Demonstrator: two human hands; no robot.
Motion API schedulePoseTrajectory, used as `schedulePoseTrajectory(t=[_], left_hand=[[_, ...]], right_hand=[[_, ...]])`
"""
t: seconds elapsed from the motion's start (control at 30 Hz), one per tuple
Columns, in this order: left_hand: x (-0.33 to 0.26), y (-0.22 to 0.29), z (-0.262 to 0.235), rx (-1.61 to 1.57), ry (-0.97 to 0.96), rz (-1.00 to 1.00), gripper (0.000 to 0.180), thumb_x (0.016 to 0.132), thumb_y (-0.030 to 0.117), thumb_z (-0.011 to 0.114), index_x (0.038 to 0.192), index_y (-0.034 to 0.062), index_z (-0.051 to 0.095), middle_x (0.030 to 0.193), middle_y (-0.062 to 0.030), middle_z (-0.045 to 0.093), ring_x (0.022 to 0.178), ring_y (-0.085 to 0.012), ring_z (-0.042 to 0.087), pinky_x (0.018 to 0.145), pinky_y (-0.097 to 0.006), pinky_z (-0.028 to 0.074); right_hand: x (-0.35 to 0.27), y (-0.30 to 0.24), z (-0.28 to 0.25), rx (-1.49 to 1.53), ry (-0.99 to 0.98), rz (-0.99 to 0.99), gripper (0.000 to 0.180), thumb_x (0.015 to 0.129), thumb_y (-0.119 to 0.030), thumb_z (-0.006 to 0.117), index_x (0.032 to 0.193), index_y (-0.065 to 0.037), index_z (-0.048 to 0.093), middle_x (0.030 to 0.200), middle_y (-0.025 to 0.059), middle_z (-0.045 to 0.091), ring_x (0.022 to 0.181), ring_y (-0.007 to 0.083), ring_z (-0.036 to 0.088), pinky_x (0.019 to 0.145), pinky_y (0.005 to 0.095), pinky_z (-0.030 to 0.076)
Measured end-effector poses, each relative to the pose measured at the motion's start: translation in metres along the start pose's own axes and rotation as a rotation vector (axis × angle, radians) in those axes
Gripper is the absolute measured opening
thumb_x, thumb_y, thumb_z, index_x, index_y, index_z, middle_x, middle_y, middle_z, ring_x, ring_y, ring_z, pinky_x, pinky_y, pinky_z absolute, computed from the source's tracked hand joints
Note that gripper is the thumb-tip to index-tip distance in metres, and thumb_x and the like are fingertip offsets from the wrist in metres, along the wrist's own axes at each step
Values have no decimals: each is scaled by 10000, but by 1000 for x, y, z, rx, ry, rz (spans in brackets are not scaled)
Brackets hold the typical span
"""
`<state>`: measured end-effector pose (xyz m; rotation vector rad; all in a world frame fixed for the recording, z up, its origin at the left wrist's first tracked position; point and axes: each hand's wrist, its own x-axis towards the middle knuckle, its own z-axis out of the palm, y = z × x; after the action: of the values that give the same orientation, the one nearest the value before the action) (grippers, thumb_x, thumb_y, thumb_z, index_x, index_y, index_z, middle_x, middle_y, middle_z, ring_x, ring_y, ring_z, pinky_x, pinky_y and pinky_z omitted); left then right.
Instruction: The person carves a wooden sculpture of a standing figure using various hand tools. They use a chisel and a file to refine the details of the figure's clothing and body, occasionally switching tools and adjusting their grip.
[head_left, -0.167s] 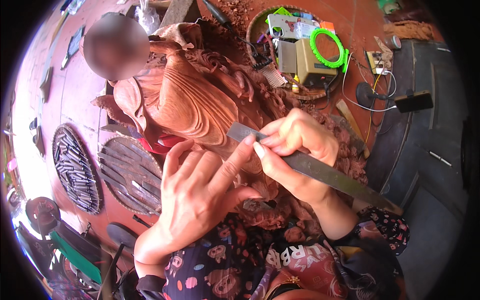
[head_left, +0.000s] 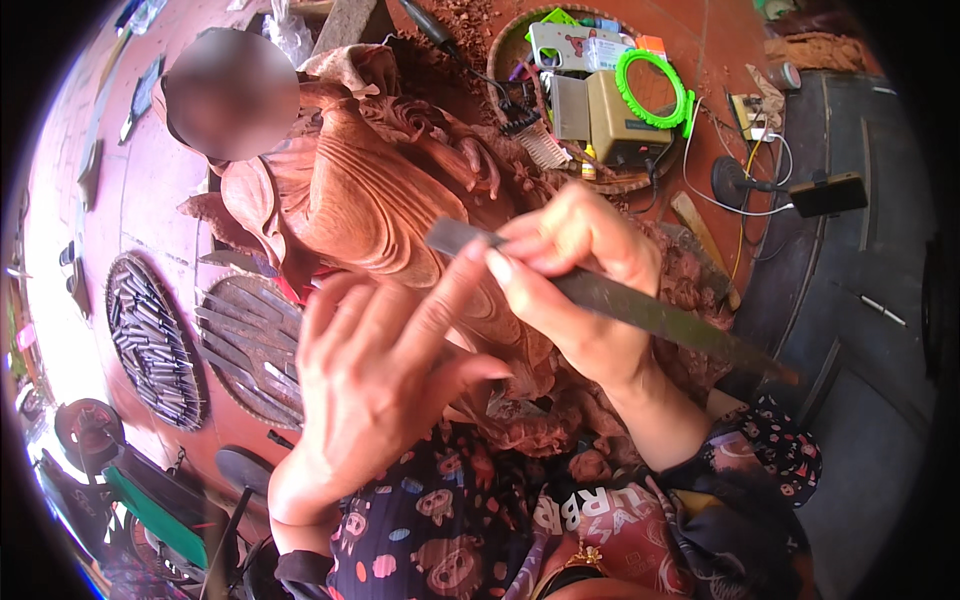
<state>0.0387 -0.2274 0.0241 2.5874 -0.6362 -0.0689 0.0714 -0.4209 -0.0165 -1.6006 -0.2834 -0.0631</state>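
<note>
A long flat metal blade [head_left: 670, 320] slants across the view, its squared end up at the left and its tail near my right forearm. My right hand [head_left: 590, 265] pinches it close to the squared end, thumb and fingers closed round it. With its index fingertip, my left hand [head_left: 370, 370] touches the blade beside my right thumb; its other fingers are spread and slightly blurred. Beneath both hands lies a reddish-brown carved wooden figure [head_left: 375, 205] with flowing robe folds. Whether the blade touches the wood cannot be told.
Left of the figure are a round tray [head_left: 201, 385] of many thin metal tools and another tray [head_left: 235, 385] of flat blades. A basket [head_left: 497, 70] beyond holds boxes and a green ring. A phone [head_left: 828, 195] on a stand is at right, near dark panels [head_left: 880, 260].
Both hands and the blade have shifted a little to the left and away from me over the figure. My left index fingertip stays on the blade.
</note>
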Motion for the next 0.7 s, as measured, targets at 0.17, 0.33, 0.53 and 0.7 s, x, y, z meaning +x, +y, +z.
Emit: schedulePoseTrajectory(t=[0.17,0.33,0.53,0.7], left_hand=[[-3,4,1,-63,-31,12,813,732,533,750,1395,82,614,816,-42,628,809,-257,646,910,-425,503],[0,5,2,-13,-46,21,848,716,493,777,1421,63,585,810,-38,605,790,-247,631,838,-396,505],[2,6,3,-152,-54,-116,898,711,513,772,1472,94,542,799,-26,598,773,-218,637,861,-390,499],[-7,11,11,-86,-21,37,925,694,491,801,1477,80,531,776,-29,584,735,-223,622,828,-379,508]], right_hand=[[-7,-5,-4,122,-1,97,280,830,111,710,741,-52,500,803,67,605,818,181,701,761,291,549],[-12,2,-7,186,25,153,278,839,116,692,746,-57,494,819,61,607,846,168,688,770,291,540],[5,-3,-3,158,9,181,276,838,129,664,742,-63,491,807,51,570,844,170,677,797,305,549],[-11,1,-11,279,28,224,235,841,73,715,743,-33,529,814,63,655,788,108,645,727,258,515]])
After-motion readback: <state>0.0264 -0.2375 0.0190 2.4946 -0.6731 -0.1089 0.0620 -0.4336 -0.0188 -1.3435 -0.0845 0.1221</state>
